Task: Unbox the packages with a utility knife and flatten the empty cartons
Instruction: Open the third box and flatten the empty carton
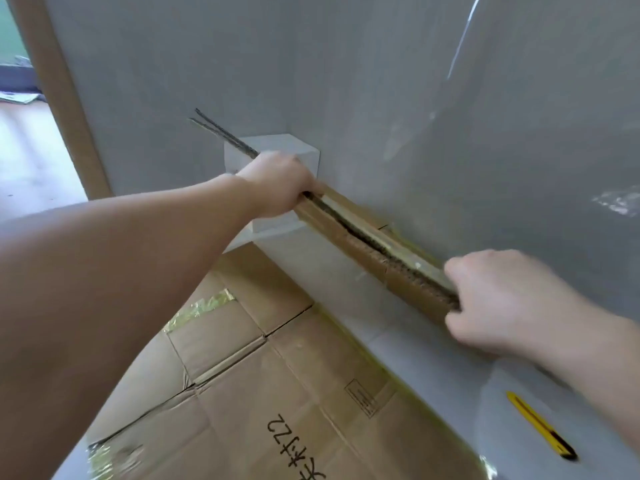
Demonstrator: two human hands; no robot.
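flattened carton: lying nearest, brown, printed face up, yellowish tape along its edges.
utility knife: yellow and black, lying untouched on the grey surface at lower right, long axis running upper-left to lower-right, well apart from both hands.
right hand: reaching in from the right, fingers curling round the near end of the folded cardboard strip.
left hand: arm stretching out from lower left, fingers gripping the strip's far end.
strip axis: running diagonally, upper-left to lower-right, edge-on between the hands, sitting against the grey panel.
white block: sitting behind the left hand.
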